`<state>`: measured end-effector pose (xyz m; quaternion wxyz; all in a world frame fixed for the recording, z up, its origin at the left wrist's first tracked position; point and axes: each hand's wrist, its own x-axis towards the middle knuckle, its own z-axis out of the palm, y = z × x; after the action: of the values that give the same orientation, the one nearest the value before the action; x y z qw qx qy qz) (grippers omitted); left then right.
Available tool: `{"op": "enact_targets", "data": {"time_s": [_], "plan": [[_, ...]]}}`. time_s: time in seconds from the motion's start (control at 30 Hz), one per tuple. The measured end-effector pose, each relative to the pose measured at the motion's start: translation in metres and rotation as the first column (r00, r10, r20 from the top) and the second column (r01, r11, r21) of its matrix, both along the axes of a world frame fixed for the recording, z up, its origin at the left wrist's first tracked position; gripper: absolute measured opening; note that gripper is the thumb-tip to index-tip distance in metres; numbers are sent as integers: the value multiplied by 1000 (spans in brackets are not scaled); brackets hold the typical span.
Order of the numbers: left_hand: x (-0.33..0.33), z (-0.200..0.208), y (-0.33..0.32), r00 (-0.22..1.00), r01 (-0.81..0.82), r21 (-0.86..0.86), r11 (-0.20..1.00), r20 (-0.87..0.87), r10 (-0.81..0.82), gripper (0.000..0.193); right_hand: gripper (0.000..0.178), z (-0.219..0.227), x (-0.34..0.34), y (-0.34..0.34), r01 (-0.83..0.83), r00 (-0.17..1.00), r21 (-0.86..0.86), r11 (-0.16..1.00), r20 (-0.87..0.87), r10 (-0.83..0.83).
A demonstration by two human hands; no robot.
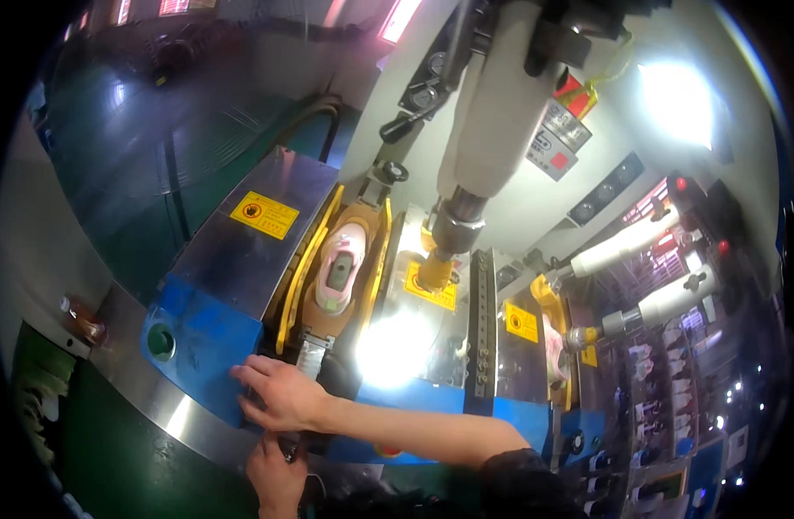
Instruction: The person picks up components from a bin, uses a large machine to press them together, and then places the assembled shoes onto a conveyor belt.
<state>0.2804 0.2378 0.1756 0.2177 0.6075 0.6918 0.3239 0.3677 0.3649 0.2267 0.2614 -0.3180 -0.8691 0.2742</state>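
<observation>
A pink and white shoe (pixel 342 268) with a grey opening sits on a tan pad in the machine, between two yellow side plates (pixel 378 275). Below it, my right hand (pixel 284 395) reaches in from the right across the front of the blue housing. Its fingers lie somewhat apart against the housing's lower corner, with nothing seen in them. Just beneath, at the lower edge, my left hand (pixel 276 480) is closed at a small dark and metal part, mostly hidden by the fingers and by my right hand.
Above stands a thick white press arm (pixel 492 112) with a yellow tip (pixel 435 272). To the right, a second station holds another pink shoe (pixel 553 350) under its own white arm (pixel 626 320). A blue housing (pixel 202 342) with a round green button (pixel 161 341) flanks the left. Racks of shoes stand far right.
</observation>
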Motion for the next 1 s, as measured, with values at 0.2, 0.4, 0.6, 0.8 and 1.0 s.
{"op": "enact_targets", "data": {"time_s": [0.2, 0.4, 0.6, 0.8, 1.0], "plan": [[-3, 12, 7, 973, 115, 4, 993, 198, -114, 36, 55, 23, 8, -11, -21, 991, 225, 974, -121, 49], [-3, 4, 6, 1000, 26, -45, 999, 6, -25, 35, 51, 5, 2, -9, -44, 998, 10, 999, 47, 43], [7, -2, 2, 995, 69, 21, 997, 66, -70, 44, 51, 13, 22, -14, -42, 989, 130, 991, -134, 59], [-25, -34, -112, 981, -51, -178, 983, 178, 83, 122, 68, 53, 110, -109, 109, 994, 217, 970, -9, -110], [-1, -101, -205, 960, 144, -382, 913, 277, -35, 98, 74, -4, 240, -202, 247, 721, 252, 936, 597, -351]]}}
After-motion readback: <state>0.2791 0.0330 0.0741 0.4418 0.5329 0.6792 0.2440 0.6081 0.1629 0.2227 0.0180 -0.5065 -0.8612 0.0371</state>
